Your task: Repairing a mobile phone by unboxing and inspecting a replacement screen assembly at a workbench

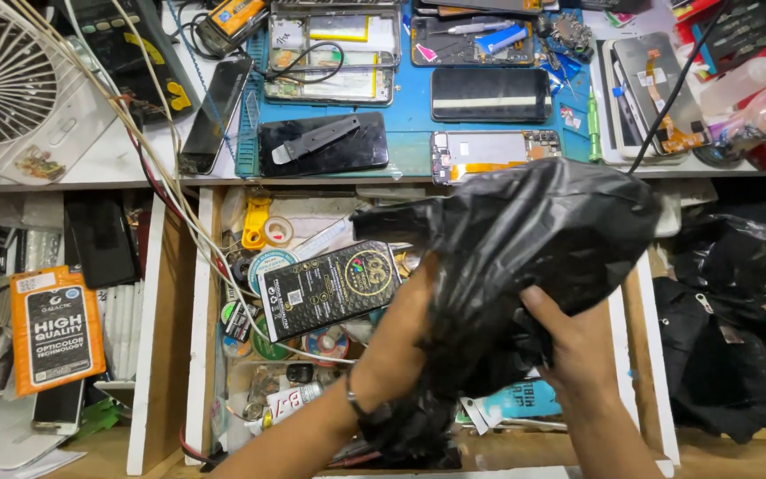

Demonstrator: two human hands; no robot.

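A crumpled black plastic bag (pixel 534 239) hangs over an open wooden drawer (pixel 199 310). My left hand (pixel 405 324) reaches into the bag's lower part, fingers hidden inside the plastic. My right hand (pixel 578 341) grips the bag from the right, thumb pressed on its outside. Just left of the bag, a flat black packet with gold print (pixel 325 288) lies tilted on the drawer's clutter.
The drawer holds tape rolls (pixel 277 231), small round tins and a yellow tool (pixel 256 222). Above, a blue work mat (pixel 410 111) carries several opened phones and screens. A white fan (pixel 11 84) stands top left. An orange packet (pixel 53 330) sits at left, black bags (pixel 738 310) at right.
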